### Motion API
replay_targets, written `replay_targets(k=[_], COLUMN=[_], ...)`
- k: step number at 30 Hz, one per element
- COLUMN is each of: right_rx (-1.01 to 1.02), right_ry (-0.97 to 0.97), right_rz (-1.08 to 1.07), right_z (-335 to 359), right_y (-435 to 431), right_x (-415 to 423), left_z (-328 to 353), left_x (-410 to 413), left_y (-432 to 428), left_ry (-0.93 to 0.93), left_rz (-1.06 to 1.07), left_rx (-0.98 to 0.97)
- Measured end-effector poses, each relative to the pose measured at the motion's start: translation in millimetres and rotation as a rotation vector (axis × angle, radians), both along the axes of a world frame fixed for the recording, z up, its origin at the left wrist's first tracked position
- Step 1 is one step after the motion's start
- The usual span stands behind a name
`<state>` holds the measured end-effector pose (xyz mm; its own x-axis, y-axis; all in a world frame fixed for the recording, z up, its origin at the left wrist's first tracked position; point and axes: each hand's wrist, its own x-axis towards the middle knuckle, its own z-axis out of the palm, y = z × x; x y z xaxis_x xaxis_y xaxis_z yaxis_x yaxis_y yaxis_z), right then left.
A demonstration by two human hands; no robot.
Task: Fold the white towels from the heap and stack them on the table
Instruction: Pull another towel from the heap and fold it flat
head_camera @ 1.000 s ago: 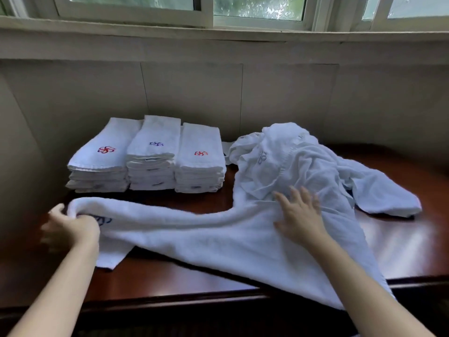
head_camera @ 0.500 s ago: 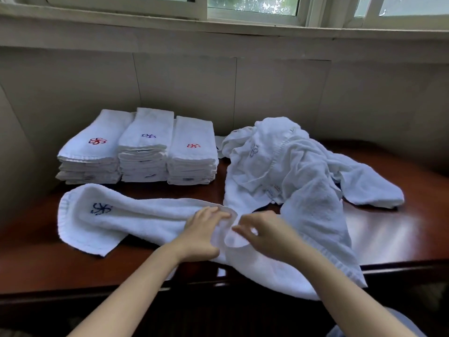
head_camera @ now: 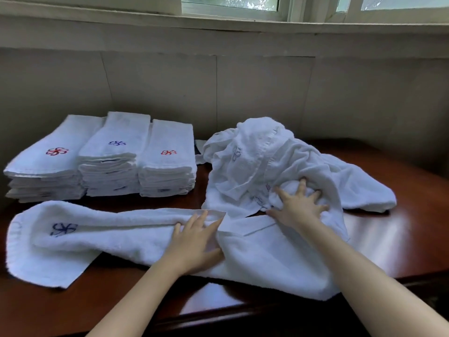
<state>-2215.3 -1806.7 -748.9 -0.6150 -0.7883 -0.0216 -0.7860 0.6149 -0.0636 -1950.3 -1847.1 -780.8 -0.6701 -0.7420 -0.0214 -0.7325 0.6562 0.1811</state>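
Observation:
A long white towel (head_camera: 116, 235) with a blue flower mark lies across the front of the dark wooden table (head_camera: 401, 229), its left end doubled over. My left hand (head_camera: 196, 242) presses flat on its middle, fingers spread. The towel's right part runs under a heap of crumpled white towels (head_camera: 262, 166) at the centre right. My right hand (head_camera: 297, 207) rests on the near side of that heap, fingers spread and dug into the cloth. Three stacks of folded white towels (head_camera: 107, 164) stand side by side at the back left.
A grey wall (head_camera: 218, 88) rises right behind the stacks and the heap, with a window ledge above. The table's front edge (head_camera: 218, 314) runs just below my forearms. Bare wood shows at the right and front left.
My hands, close together at the towel's middle, have parted: the left now lies flat on the towel, the right has gone up onto the heap. The view has shifted closer.

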Motion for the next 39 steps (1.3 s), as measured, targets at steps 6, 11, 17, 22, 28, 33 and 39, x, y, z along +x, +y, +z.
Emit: replay_targets(k=[6,11,17,22,28,33,39], right_rx=[0.003,0.039,0.109,-0.116,-0.012,0.008,-0.046], right_ry=[0.023,0.023,0.113,0.164,-0.396,-0.467,-0.446], right_rz=[-0.158,-0.291,-0.285,0.229,0.745,0.854,0.913], right_z=[-2,2,-1,4,18,3,-3], right_y=[-36,-53,-52,-34,14,52,78], right_x=[-60,-100,-56,47,166,166,165], left_z=[-9,-4,3,11,17,39,35], left_x=[1,24,44,43,52,100,176], left_y=[-8,-16,-17,-10,-1,-28,-61], left_ry=[0.154,0.266,0.338,0.409,0.291,0.067,-0.068], left_rz=[-0.038,-0.029,0.173,0.180,0.163,0.375,0.548], left_rx=[-0.007,0.012,-0.002,0.094,0.181,0.012,-0.106])
